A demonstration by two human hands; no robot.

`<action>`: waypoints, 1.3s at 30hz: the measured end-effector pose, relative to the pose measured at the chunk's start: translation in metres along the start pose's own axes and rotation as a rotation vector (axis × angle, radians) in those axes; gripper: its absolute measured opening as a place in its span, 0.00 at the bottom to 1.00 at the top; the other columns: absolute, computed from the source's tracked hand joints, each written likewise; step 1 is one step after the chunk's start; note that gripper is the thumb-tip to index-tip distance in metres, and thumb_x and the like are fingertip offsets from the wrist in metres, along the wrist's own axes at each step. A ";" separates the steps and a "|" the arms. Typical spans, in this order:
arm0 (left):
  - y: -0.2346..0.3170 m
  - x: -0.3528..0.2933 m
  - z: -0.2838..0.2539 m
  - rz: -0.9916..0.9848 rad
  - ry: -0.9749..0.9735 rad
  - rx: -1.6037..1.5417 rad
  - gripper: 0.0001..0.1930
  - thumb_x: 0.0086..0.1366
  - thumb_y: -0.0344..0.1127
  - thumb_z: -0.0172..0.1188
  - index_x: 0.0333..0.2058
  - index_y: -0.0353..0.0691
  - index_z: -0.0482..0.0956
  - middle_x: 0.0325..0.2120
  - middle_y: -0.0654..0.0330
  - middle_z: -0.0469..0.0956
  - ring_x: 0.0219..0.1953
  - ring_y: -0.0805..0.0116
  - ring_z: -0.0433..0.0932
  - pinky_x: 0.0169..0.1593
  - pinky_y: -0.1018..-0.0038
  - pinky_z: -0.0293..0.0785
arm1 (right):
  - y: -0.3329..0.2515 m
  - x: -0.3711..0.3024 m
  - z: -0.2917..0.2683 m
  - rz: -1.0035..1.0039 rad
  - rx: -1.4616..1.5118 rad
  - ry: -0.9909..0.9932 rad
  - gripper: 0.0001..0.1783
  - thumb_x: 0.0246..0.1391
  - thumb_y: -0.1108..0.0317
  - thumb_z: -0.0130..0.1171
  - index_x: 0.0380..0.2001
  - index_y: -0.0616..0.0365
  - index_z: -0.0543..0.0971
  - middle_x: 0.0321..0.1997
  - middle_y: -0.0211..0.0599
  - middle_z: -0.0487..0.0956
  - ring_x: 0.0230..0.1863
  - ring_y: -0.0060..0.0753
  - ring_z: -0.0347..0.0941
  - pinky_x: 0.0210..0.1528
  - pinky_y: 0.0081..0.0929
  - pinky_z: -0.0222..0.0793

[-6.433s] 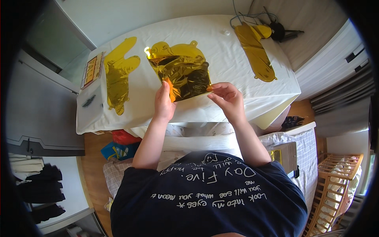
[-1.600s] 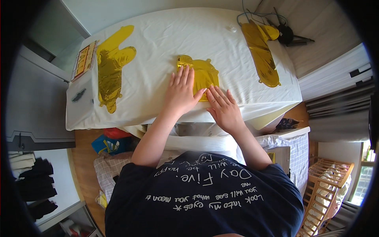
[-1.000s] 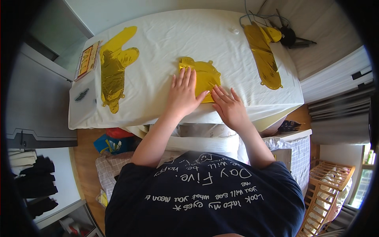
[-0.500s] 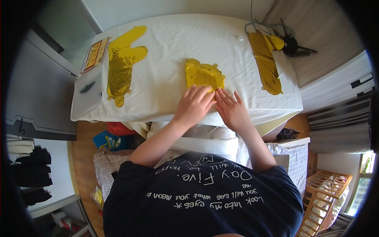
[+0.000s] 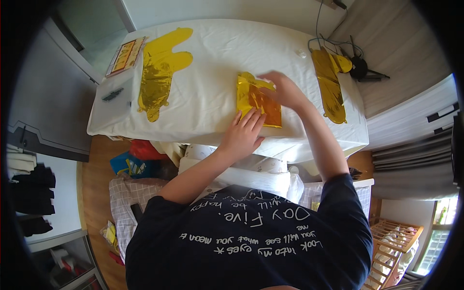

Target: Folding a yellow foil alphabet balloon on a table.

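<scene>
A folded gold foil balloon (image 5: 267,107) lies on the white-covered table in front of me, its near right part an orange-tinted, smooth panel. My left hand (image 5: 244,133) rests flat across its near left part, fingers stretched out. Over the far right part of the same balloon hovers or touches my right hand (image 5: 286,91), thumb and fingers apart; which of the two I cannot tell. Flat gold foil balloons also lie to either side: one (image 5: 157,79) on the left, another (image 5: 328,82) on the right.
A flat printed packet (image 5: 126,55) and a clear plastic sleeve (image 5: 115,96) are on the table's left end. At the far right sit a black stand-like object (image 5: 358,66) and cables. A blue bag (image 5: 126,165) is below the table on the left.
My right hand has moved from the balloon's near edge to its far right side. The foil there now shows a smooth orange panel. My left hand stays on the balloon, pressed flat.
</scene>
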State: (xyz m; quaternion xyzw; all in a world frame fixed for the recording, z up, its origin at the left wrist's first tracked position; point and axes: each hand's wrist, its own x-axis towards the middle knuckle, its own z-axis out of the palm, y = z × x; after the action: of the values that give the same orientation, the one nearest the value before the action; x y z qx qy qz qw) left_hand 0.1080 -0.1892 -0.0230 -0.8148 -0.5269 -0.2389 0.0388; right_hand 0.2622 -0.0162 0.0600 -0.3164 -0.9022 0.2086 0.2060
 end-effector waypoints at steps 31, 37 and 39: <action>-0.001 0.000 0.002 -0.021 0.053 -0.087 0.35 0.61 0.57 0.66 0.57 0.35 0.76 0.58 0.49 0.76 0.64 0.52 0.71 0.69 0.49 0.61 | -0.028 -0.052 0.014 -0.411 -0.203 0.007 0.20 0.45 0.70 0.70 0.45 0.60 0.83 0.54 0.40 0.83 0.57 0.45 0.79 0.57 0.40 0.75; -0.001 0.001 0.000 -0.004 0.066 -0.104 0.30 0.62 0.57 0.65 0.47 0.33 0.81 0.48 0.46 0.79 0.61 0.48 0.72 0.69 0.46 0.60 | -0.030 -0.074 0.028 -0.257 -0.008 -0.022 0.25 0.57 0.66 0.66 0.57 0.60 0.80 0.63 0.47 0.79 0.66 0.51 0.73 0.67 0.43 0.69; -0.002 0.002 -0.004 -0.006 0.042 -0.118 0.29 0.64 0.55 0.65 0.47 0.29 0.80 0.51 0.42 0.78 0.60 0.45 0.73 0.68 0.47 0.62 | -0.031 -0.077 0.029 -0.221 0.044 -0.028 0.25 0.60 0.64 0.64 0.60 0.60 0.79 0.64 0.48 0.78 0.68 0.52 0.71 0.68 0.44 0.68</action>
State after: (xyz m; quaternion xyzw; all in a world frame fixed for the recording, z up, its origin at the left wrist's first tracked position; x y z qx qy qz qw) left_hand 0.1056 -0.1884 -0.0186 -0.8087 -0.5136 -0.2868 0.0011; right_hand 0.2874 -0.0961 0.0329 -0.2073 -0.9296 0.2088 0.2221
